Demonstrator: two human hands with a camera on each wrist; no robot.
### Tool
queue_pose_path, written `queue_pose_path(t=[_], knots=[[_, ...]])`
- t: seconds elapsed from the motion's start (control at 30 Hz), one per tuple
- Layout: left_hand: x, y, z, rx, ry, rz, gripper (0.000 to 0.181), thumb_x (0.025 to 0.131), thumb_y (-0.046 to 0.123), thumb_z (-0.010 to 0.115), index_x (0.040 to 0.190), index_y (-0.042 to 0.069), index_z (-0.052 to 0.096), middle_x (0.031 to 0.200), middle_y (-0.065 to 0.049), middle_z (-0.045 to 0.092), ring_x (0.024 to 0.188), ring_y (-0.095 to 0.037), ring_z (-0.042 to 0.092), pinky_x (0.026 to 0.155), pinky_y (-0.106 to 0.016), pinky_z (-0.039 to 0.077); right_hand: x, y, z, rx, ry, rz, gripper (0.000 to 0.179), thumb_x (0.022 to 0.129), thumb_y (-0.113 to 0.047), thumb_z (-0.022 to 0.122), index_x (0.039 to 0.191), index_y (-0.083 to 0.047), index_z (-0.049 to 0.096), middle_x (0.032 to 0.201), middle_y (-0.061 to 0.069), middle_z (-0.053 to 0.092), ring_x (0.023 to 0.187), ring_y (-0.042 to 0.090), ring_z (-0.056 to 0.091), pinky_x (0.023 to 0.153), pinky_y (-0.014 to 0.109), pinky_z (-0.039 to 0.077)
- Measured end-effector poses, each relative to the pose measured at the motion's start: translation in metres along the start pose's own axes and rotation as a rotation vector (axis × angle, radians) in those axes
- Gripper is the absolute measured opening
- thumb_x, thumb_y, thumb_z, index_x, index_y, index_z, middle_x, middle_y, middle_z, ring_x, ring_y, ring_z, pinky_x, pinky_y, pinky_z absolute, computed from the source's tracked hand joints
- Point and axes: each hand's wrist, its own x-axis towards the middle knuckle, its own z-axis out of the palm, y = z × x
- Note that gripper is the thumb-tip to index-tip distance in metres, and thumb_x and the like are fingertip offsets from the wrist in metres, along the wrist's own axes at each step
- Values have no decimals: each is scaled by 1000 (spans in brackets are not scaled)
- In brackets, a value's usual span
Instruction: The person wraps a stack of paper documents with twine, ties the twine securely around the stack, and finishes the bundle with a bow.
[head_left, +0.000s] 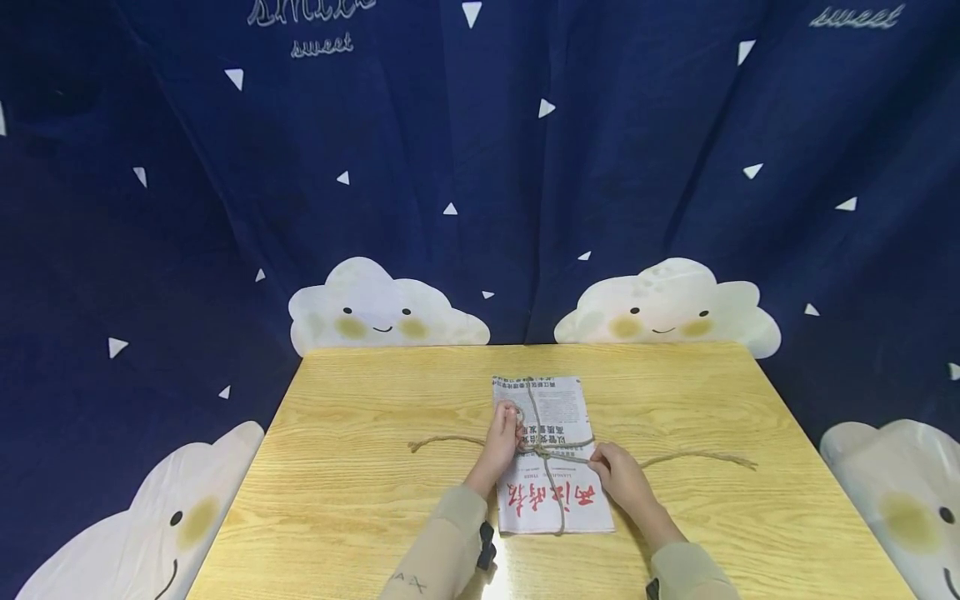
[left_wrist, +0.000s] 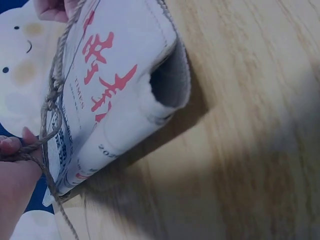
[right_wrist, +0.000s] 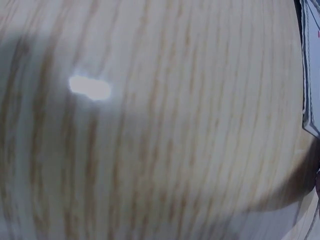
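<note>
Count: one folded newspaper [head_left: 551, 467], one twine [head_left: 551, 450] crossing it; left hand [head_left: 501, 440] pinching twine, right hand [head_left: 618, 473] grasping twine.

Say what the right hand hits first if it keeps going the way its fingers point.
Probably the twine crossing on the folded newspaper: the right hand points left toward it, with the left hand just beyond. Depth is unclear.

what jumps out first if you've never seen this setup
A folded newspaper with big red characters lies mid-table, crossed by brown twine whose ends trail out to both sides. The left hand and right hand work at the crossing. Behind the wooden table hangs a navy curtain with smiling clouds.
</note>
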Motion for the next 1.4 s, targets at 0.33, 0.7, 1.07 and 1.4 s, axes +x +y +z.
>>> queue_pose_path(t=[0.33, 0.7, 1.07, 1.4], knots=[[-2, -16, 1, 371, -28, -17, 32, 99, 15, 34, 122, -2, 48, 100, -16, 51, 87, -24, 51, 85, -36, 43, 0, 2, 1, 1, -5, -3, 11, 82, -5, 65, 77, -12, 58, 78, -1, 56, 74, 14, 51, 67, 35, 47], [-2, -23, -7, 407, -9, 105, 19, 83, 7, 63, 98, -5, 66, 101, -12, 62, 96, -25, 57, 84, -25, 50, -1, 2, 1, 11, 6, -3, 12, 82, -5, 65, 76, -12, 58, 78, 0, 56, 75, 15, 52, 68, 35, 47], [-1, -27, -6, 317, 53, 61, 18, 80, 14, 68, 90, -1, 71, 90, -9, 65, 86, -18, 59, 74, -22, 51, -3, 2, 4, -34, 94, -53, 12, 78, -8, 69, 75, -15, 61, 82, 0, 58, 83, 23, 53, 80, 42, 39], [-3, -29, -8, 362, 17, 90, 22, 85, 9, 62, 102, -5, 66, 96, -13, 65, 91, -24, 60, 79, -24, 52, -7, -3, 5, -12, 122, 3, 4, 79, -7, 69, 82, -8, 66, 83, 0, 54, 77, 19, 56, 71, 39, 50]])
